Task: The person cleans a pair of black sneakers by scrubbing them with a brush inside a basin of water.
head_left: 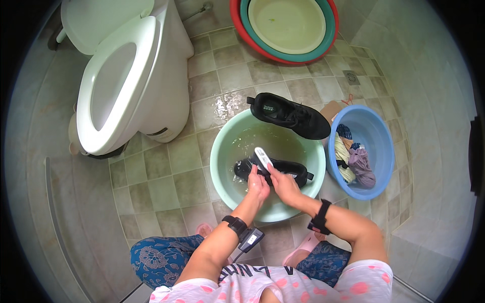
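A white shirt with pink spots (pixel 323 280) is filling the lower edge, nearest the camera, as a person is leaning over a mint-green basin (pixel 216 166) on a tiled bathroom floor. The basin is holding cloudy water (pixel 280 141), and a black slip-on-style shoe (pixel 297 170) is lying in it, toe to the left, with foam glistening near the toe. The right hand (pixel 284 184) is gripping a white-backed brush (pixel 262 157) over this shoe. The left hand (pixel 258 186) is bunching its fingers beside the brush at the shoe's near edge; whether it is pinching anything cannot be told.

Scrubbing seems to be the step in hand; the next stroke would be calling for a steadied shoe and firm bristle contact.

A second black shoe (pixel 290 117) is resting across the basin's far rim, toe pointing right. Just right, a blue basin (pixel 381 136) is holding crumpled purple cloth (pixel 361 164), pale yellow cloth (pixel 345 166) and dark patterned cloth (pixel 345 132). Beyond, a red basin (pixel 235 17) is enclosing a teal one and a cream one.
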{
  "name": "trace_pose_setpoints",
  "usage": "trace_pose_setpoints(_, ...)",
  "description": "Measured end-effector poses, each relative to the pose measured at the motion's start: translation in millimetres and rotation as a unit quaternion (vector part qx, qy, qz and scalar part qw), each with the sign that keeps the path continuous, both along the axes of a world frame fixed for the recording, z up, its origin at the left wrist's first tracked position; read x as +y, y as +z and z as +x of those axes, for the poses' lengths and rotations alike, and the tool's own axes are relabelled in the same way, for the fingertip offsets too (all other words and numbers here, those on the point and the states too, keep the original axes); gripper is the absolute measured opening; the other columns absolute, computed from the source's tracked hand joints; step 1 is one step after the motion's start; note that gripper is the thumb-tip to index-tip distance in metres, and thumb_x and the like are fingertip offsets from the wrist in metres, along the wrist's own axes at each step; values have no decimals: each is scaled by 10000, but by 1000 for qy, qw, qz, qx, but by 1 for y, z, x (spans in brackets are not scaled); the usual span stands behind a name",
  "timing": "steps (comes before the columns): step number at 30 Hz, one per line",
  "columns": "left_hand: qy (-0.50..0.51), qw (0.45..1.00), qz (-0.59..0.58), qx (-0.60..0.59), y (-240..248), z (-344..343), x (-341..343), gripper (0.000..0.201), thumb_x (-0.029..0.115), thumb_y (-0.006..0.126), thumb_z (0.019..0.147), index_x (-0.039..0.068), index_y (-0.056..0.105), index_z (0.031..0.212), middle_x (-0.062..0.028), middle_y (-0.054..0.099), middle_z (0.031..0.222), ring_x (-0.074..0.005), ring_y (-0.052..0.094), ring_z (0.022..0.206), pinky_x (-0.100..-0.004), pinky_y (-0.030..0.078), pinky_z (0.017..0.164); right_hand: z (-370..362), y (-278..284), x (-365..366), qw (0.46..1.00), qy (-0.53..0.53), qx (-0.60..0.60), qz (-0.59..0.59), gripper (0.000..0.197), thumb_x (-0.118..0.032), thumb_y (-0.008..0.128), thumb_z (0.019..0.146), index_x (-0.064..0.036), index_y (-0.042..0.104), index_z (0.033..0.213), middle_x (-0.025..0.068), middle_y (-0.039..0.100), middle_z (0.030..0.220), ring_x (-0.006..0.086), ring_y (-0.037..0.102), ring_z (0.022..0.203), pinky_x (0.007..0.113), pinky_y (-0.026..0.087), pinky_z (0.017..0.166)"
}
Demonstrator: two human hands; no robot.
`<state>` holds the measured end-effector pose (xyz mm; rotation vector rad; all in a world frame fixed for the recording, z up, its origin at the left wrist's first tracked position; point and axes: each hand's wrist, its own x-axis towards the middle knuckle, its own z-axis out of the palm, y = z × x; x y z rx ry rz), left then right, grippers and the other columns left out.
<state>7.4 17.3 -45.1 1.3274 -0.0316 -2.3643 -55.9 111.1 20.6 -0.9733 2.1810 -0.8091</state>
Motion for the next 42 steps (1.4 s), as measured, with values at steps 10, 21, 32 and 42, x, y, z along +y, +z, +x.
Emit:
trace_pose_setpoints(10, -40, 997, 51, 29, -3, 8, -6, 390, 314, 278, 997, 52, 484, 1200, -131, 578, 1147, -253, 534, 1045, -356, 384, 998, 27, 33, 25, 997, 3, -73, 8, 442, -87, 498, 889, -134, 448, 1325, 285, 575, 787, 437, 595, 719, 450, 470, 631)
trace_pose_setpoints(21, -11, 998, -2, -61, -30, 21, -17, 384, 341, 324, 978, 74, 520, 1173, -100, 605, 1135, -222, 547, 1071, -334, 381, 975, -55, 25, -44, 978, 83, 126, 144, 397, -177, 504, 870, -193, 525, 1267, 207, 642, 873, 378, 627, 802, 458, 494, 725)
trace_pose_setpoints(32, -24, 999, 38, 25, -23, 10, -10, 345, 297, 339, 981, 95, 505, 1206, -80, 574, 1169, -210, 510, 1102, -336, 353, 1024, -83, 7, -20, 972, 133, 177, 79, 449, -176, 504, 888, -157, 427, 1330, 197, 639, 857, 379, 617, 800, 451, 502, 683)
trace_pose_setpoints(42, -9, 999, 44, 18, -9, 0, -10, 317, 259, 320, 984, 91, 526, 1157, -89, 599, 1107, -230, 550, 1045, -349, 405, 973, -26, 10, 10, 989, 87, 93, 72, 458, -229, 529, 892, -189, 422, 1335, 205, 628, 787, 413, 611, 708, 509, 483, 624)
